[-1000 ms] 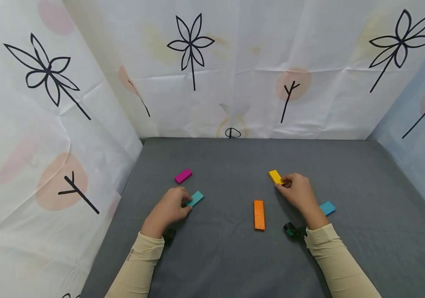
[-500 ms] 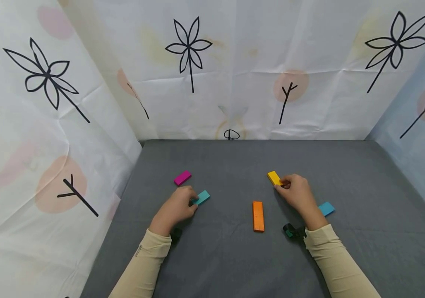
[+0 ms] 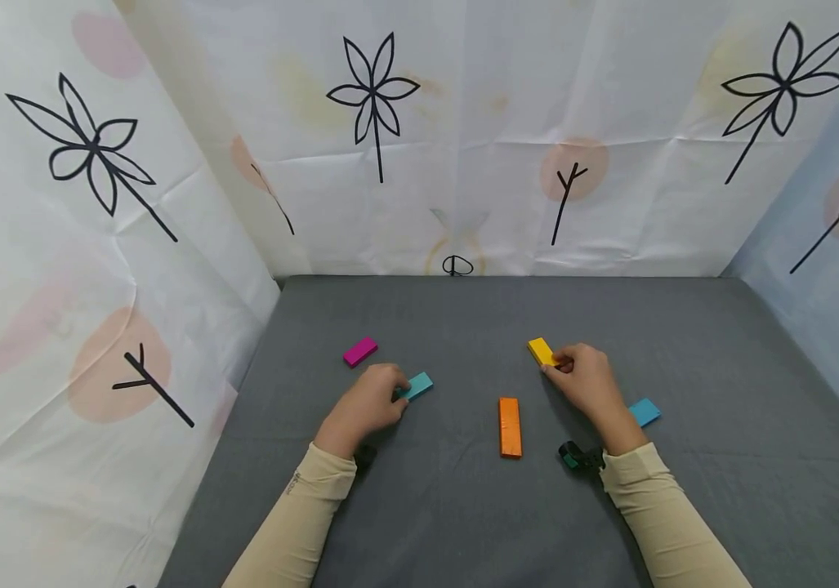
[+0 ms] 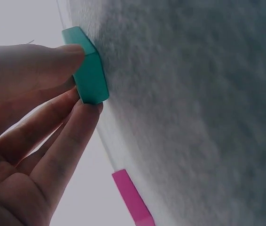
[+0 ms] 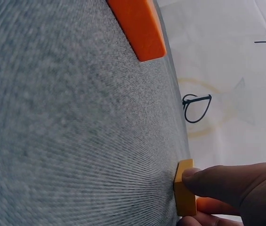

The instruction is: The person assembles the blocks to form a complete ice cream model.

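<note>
Between thumb and fingers, my left hand [image 3: 365, 407] pinches a teal block [image 3: 417, 386], which the left wrist view shows at or just above the grey cloth. My right hand [image 3: 590, 384] pinches the near end of a yellow block [image 3: 541, 351] on the cloth; the thumb lies along its side in the right wrist view. An orange block [image 3: 510, 428] lies between the two hands, lengthwise toward me. Behind the left hand is a magenta block [image 3: 360, 352]. A blue block [image 3: 644, 412] is partly covered by the right wrist.
Grey cloth [image 3: 448, 327] covers the table. White printed sheets [image 3: 493, 204] stand along the back and both sides. A dark wrist-camera mount [image 3: 572, 455] sits under the right wrist, and another [image 3: 364, 457] under the left.
My left hand has moved to the right with the teal block, away from the magenta block and closer to the orange one. My right hand and the yellow block have stayed put.
</note>
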Tool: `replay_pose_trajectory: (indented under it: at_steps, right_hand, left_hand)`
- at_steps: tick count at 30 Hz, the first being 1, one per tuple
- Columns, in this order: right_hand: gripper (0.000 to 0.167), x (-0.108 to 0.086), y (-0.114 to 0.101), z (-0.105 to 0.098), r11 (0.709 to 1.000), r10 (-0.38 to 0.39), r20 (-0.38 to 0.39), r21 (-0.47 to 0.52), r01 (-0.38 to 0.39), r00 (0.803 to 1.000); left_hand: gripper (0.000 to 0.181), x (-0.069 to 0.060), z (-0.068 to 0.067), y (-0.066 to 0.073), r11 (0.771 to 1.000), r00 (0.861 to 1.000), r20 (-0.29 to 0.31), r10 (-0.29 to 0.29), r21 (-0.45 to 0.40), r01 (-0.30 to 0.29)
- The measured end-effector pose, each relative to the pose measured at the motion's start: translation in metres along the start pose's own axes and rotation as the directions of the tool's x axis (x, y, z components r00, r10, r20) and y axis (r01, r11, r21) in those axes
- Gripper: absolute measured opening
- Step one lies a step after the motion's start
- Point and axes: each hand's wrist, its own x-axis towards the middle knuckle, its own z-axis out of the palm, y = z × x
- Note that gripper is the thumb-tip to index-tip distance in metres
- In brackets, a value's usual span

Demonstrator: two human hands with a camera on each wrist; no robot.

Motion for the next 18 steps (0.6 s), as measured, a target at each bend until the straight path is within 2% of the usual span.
replay_pose_trajectory:
  at_steps: [5, 13, 18]
  right_hand:
    - [0.035, 0.001, 0.001, 0.001, 1.0, -0.005, -0.006, -0.002, 0.005, 1.0]
    - [0.034, 0.0, 0.002, 0.002, 1.0, -0.008, -0.015, -0.015, 0.008, 1.0]
    - [0.034, 0.0, 0.002, 0.001, 1.0, -0.011, -0.017, -0.017, 0.011, 1.0]
  left_hand:
    - [0.021, 0.005, 0.005, 0.004, 0.999, 1.0, -0.006, 0.028, 0.021, -0.027]
    - [0.022, 0.016, 0.012, 0.009, 0.999, 0.999, 0.023, 0.035, 0.034, -0.035]
    - [0.023, 0.023, 0.015, 0.013, 0.997, 0.998, 0.031, 0.062, 0.038, -0.063]
